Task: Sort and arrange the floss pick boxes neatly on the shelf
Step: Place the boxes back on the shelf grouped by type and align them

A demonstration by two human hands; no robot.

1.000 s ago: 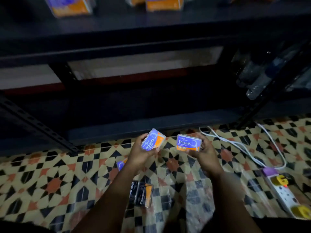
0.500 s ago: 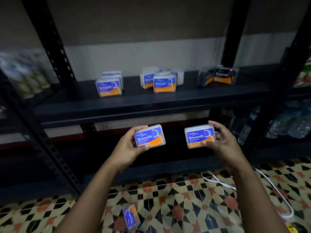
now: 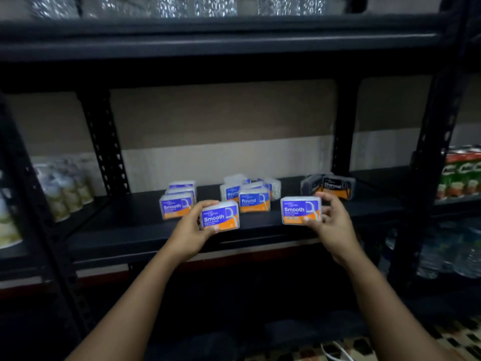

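My left hand (image 3: pixel 191 231) grips a blue and orange "Smooth" floss pick box (image 3: pixel 220 216) by its left end. My right hand (image 3: pixel 331 222) grips a second "Smooth" box (image 3: pixel 299 210) by its right end. Both boxes hover upright just above the front of the black shelf (image 3: pixel 135 230). On the shelf behind them stand a row of "Smooth" boxes (image 3: pixel 177 204) at the left, a cluster of "Round" boxes (image 3: pixel 253 200) in the middle and dark "Charcoal" boxes (image 3: pixel 333 187) at the right.
Black perforated uprights (image 3: pixel 104 142) frame the shelf bay. Packaged goods (image 3: pixel 62 188) fill the neighbouring shelf at the left, green and red cartons (image 3: pixel 460 175) and water bottles (image 3: pixel 447 251) the right. Another shelf board (image 3: pixel 234 40) runs overhead. Patterned floor tiles (image 3: pixel 453 340) and a white cable show at the bottom.
Both hands rose from the floor up to the shelf, each carrying its "Smooth" box. The view tilted up, so the floor and the boxes lying on it dropped out of sight.
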